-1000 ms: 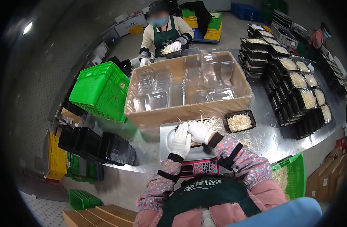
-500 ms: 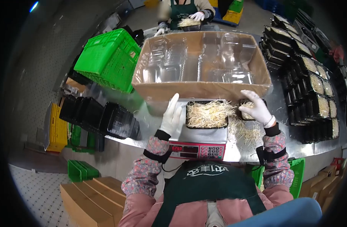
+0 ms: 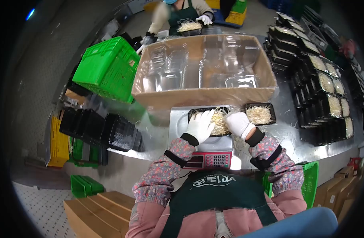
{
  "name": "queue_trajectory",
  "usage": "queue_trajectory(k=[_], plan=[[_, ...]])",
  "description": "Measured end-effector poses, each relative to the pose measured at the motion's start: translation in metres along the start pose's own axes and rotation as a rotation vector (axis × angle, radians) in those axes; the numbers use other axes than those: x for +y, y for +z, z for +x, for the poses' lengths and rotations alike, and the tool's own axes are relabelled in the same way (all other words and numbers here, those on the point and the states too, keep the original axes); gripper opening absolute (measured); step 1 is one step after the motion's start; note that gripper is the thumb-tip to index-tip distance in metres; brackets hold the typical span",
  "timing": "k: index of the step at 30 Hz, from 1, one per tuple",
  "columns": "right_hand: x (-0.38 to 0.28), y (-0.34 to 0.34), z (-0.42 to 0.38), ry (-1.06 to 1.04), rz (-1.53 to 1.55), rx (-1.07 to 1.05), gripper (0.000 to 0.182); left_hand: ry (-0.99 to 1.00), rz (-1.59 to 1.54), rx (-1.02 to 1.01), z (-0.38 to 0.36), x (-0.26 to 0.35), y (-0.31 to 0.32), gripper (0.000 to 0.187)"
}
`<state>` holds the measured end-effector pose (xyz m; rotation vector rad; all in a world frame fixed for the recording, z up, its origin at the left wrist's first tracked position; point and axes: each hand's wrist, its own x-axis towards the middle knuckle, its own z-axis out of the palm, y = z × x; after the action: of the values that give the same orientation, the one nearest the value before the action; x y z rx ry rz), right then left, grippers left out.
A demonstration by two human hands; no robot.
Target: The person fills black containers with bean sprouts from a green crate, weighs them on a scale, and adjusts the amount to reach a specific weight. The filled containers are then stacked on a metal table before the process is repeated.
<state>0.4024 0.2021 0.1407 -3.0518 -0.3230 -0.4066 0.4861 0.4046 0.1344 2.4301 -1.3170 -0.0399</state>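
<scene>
A black tray of bean sprouts rests on the scale in front of me. My left hand, in a white glove, lies over the tray's left part with its fingers spread on the sprouts. At the tray's right edge is my right hand, also gloved, its fingers curled together against the sprouts; what they hold is hidden. A second black tray of sprouts sits on the metal table just right of my right hand.
Beyond the scale stands a cardboard box of clear lids. Green crates and stacked black trays are at left. Filled trays are stacked at right. A co-worker stands across, with a sprout tray.
Both my hands have moved inward onto the tray on the scale. My right hand has left the second tray and its fingers have closed. The view has shifted slightly.
</scene>
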Motion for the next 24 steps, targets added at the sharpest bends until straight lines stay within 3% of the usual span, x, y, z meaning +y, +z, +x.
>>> queue_trajectory(k=[3, 5, 6, 10, 15, 16, 17, 19, 20, 22, 23, 24], plan=[[0.019, -0.012, -0.005, 0.033, 0.080, -0.012, 0.012, 0.007, 0.048, 0.017, -0.002, 0.001, 0.000, 0.055], [0.041, -0.039, -0.019, 0.089, 0.223, 0.094, 0.011, 0.025, 0.041, 0.047, -0.006, 0.001, 0.001, 0.055], [0.053, -0.055, -0.023, 0.185, 0.264, -0.003, 0.014, 0.015, 0.039, 0.029, -0.005, 0.001, 0.001, 0.055], [0.090, -0.090, -0.044, 0.304, 0.338, 0.127, 0.022, 0.084, -0.093, 0.113, -0.006, -0.006, 0.004, 0.059], [0.114, -0.052, -0.065, 0.451, 0.302, 0.135, 0.023, 0.026, -0.274, 0.326, -0.022, -0.003, -0.044, 0.050], [0.126, -0.032, -0.076, 0.416, 0.266, -0.012, 0.031, -0.027, -0.324, 0.388, -0.029, -0.014, -0.045, 0.049], [0.126, -0.029, -0.082, 0.406, 0.275, -0.017, 0.031, -0.083, -0.373, 0.454, -0.036, -0.026, -0.045, 0.048], [0.120, -0.028, -0.085, 0.420, 0.063, -0.372, 0.047, -0.191, -0.321, 0.456, -0.058, -0.051, -0.051, 0.047], [0.111, -0.029, -0.076, 0.470, 0.021, -0.359, 0.064, -0.302, -0.480, 0.486, -0.063, -0.063, -0.043, 0.048], [0.088, -0.035, -0.055, 0.411, 0.229, -0.016, 0.064, -0.519, -0.624, 0.459, -0.064, -0.074, -0.036, 0.050], [0.068, -0.034, -0.036, 0.355, 0.312, 0.179, 0.063, -0.444, -0.575, 0.462, -0.063, -0.097, -0.003, 0.051], [0.047, -0.029, -0.017, 0.293, 0.283, 0.239, 0.061, -0.268, -0.373, 0.458, -0.060, -0.094, 0.005, 0.051]])
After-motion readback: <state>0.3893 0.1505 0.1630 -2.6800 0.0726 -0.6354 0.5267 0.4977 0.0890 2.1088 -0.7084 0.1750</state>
